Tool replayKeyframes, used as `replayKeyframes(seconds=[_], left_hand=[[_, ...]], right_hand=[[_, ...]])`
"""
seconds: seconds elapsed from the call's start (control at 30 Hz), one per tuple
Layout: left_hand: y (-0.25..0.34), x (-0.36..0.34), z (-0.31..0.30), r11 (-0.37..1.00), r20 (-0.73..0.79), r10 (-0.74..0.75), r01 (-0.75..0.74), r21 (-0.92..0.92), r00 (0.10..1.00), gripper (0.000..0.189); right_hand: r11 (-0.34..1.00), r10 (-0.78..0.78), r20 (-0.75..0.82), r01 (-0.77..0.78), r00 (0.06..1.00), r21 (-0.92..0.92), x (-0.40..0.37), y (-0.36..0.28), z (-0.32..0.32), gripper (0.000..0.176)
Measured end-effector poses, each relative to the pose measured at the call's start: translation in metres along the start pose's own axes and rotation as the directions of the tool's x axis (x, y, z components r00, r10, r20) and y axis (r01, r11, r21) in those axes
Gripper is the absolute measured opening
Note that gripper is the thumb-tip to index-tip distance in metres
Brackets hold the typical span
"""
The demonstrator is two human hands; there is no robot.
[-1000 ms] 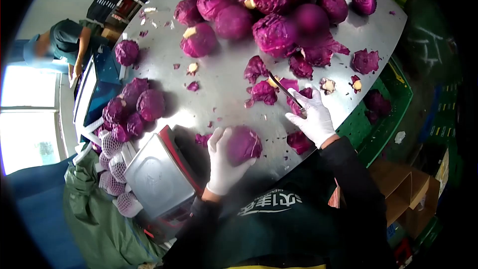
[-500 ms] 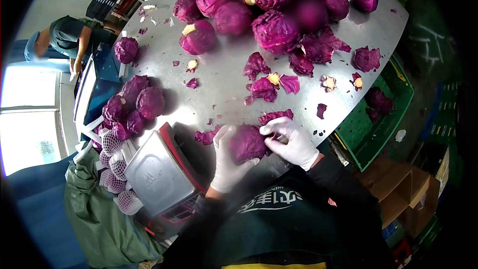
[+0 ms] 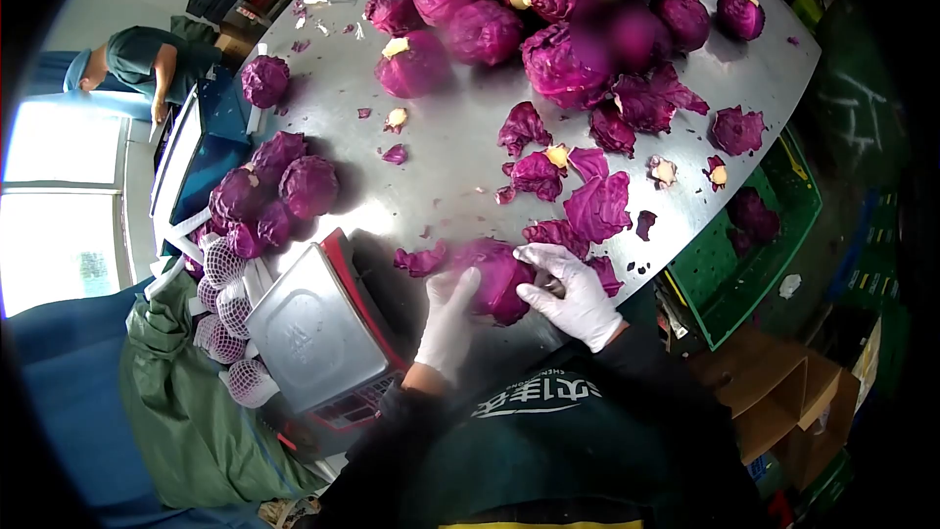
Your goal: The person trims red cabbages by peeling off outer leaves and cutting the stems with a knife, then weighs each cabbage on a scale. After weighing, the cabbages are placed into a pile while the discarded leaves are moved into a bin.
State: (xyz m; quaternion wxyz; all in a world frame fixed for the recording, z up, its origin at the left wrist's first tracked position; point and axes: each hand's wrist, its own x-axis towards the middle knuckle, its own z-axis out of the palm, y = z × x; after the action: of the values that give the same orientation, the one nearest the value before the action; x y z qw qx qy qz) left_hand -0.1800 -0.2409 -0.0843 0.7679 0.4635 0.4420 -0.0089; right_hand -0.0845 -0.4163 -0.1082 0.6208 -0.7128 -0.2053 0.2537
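A red cabbage [image 3: 497, 279] sits between my gloved hands at the near side of the metal table. My left hand [image 3: 447, 325] is closed around its left side, thumb on top. At the right edge of the cabbage is my right hand [image 3: 576, 299], fingers bent, with index finger and thumb against the head; its other fingers are partly hidden. Loose purple leaves lie just beyond: a broad leaf [image 3: 597, 208], a curled leaf [image 3: 558, 235] and a small leaf [image 3: 421, 260]. Another leaf [image 3: 604, 276] lies beside my right hand.
Many red cabbages [image 3: 485, 32] are heaped at the far side of the table [image 3: 392, 201]. A scale [image 3: 318, 333] stands left, near netted cabbages [image 3: 235, 309]. To the right are a green crate [image 3: 720, 284] and cardboard boxes [image 3: 774, 382]. A co-worker [image 3: 147, 64] bends at far left.
A broad leaf and a smaller leaf now lie on the table near my right hand. The cabbage has turned, and my right fingers have spread a little. The view has shifted slightly.
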Motion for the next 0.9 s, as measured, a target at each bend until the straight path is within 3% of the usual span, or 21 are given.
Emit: replayKeyframes(seconds=[0.07, 0.13, 0.17, 0.2, 0.23, 0.27, 0.3, 0.4, 0.43, 0.47, 0.5, 0.53, 0.57, 0.6, 0.63, 0.67, 0.7, 0.77, 0.9], left_hand=[[0.006, -0.007, 0.002, 0.990, 0.045, -0.138, 0.139, -0.013, 0.989, 0.050], [0.001, -0.004, -0.010, 0.989, 0.151, -0.079, 0.058, 0.139, 0.985, 0.052], [-0.002, -0.004, -0.015, 0.977, 0.206, -0.053, 0.009, 0.211, 0.977, 0.054], [-0.009, -0.006, -0.010, 0.914, 0.269, 0.210, -0.286, 0.288, 0.940, 0.082], [-0.013, -0.007, -0.004, 0.761, 0.350, 0.444, -0.553, 0.338, 0.825, 0.111], [-0.008, -0.004, -0.004, 0.464, 0.436, 0.512, -0.666, 0.584, 0.740, 0.119], [0.000, 0.001, -0.001, 0.089, 0.543, 0.530, -0.680, 0.728, 0.651, 0.128], [-0.005, 0.023, 0.017, 0.069, 0.510, 0.613, -0.684, 0.726, 0.603, 0.127], [-0.007, 0.035, 0.019, 0.053, 0.503, 0.643, -0.689, 0.722, 0.577, 0.126], [-0.010, 0.042, 0.017, 0.152, 0.469, 0.632, -0.692, 0.706, 0.617, 0.124], [-0.005, 0.043, 0.020, 0.213, 0.481, 0.606, -0.712, 0.669, 0.633, 0.124], [0.002, 0.041, 0.023, 0.276, 0.489, 0.579, -0.721, 0.635, 0.652, 0.124], [0.006, 0.041, 0.025, 0.338, 0.497, 0.552, -0.724, 0.602, 0.670, 0.123], [0.007, 0.042, 0.026, 0.196, 0.534, 0.587, -0.747, 0.635, 0.608, 0.122], [0.008, 0.042, 0.026, 0.167, 0.544, 0.576, -0.740, 0.652, 0.610, 0.121], [0.008, 0.041, 0.026, 0.138, 0.554, 0.565, -0.733, 0.666, 0.611, 0.120], [0.009, 0.041, 0.027, 0.110, 0.565, 0.555, -0.727, 0.678, 0.611, 0.119], [0.012, 0.041, 0.030, 0.119, 0.566, 0.552, -0.729, 0.674, 0.613, 0.118], [0.025, 0.042, 0.033, 0.148, 0.612, 0.497, -0.756, 0.638, 0.615, 0.115]], right_hand=[[0.972, -0.139, -0.017, 0.133, 0.990, -0.193, 0.002, 0.006, 0.002, 0.048], [0.976, -0.095, -0.003, 0.093, 0.995, -0.195, 0.007, 0.007, -0.005, 0.048], [0.978, -0.076, 0.004, 0.075, 0.997, -0.196, 0.011, 0.008, -0.009, 0.048], [0.992, 0.008, 0.040, -0.003, 0.999, -0.128, 0.018, 0.015, -0.010, 0.044], [0.990, 0.120, 0.046, -0.123, 0.992, 0.069, 0.022, 0.019, -0.010, 0.041], [0.988, 0.153, 0.054, -0.153, 0.987, 0.008, 0.027, 0.020, -0.012, 0.040], [0.982, 0.184, 0.060, -0.181, 0.981, -0.054, 0.030, 0.020, -0.015, 0.039], [0.993, 0.088, -0.076, -0.093, 0.993, -0.072, 0.031, 0.024, -0.011, 0.036], [0.981, -0.137, -0.177, 0.110, 0.975, -0.158, 0.030, 0.022, -0.007, 0.031], [0.956, 0.037, -0.232, 0.033, 0.972, 0.292, 0.031, 0.034, -0.001, 0.031], [0.991, -0.110, -0.242, 0.089, 0.964, -0.095, 0.026, 0.027, -0.008, 0.036], [0.876, -0.256, -0.248, 0.115, 0.935, -0.469, 0.022, 0.019, -0.015, 0.041], [0.866, -0.196, -0.202, 0.072, 0.960, -0.496, 0.016, 0.007, -0.019, 0.045], [0.853, -0.132, -0.159, 0.030, 0.978, -0.521, 0.008, -0.001, -0.019, 0.049], [0.838, -0.063, -0.118, -0.012, 0.991, -0.546, 0.001, -0.004, -0.017, 0.053], [0.787, -0.131, -0.086, 0.051, 0.988, -0.615, -0.003, -0.004, -0.013, 0.061], [0.780, -0.324, -0.144, 0.177, 0.935, -0.601, -0.002, 0.000, -0.005, 0.062], [0.774, -0.158, -0.076, 0.075, 0.985, -0.629, -0.007, -0.001, -0.002, 0.062], [0.790, -0.190, -0.080, 0.104, 0.979, -0.604, 0.003, 0.005, 0.003, 0.061]])
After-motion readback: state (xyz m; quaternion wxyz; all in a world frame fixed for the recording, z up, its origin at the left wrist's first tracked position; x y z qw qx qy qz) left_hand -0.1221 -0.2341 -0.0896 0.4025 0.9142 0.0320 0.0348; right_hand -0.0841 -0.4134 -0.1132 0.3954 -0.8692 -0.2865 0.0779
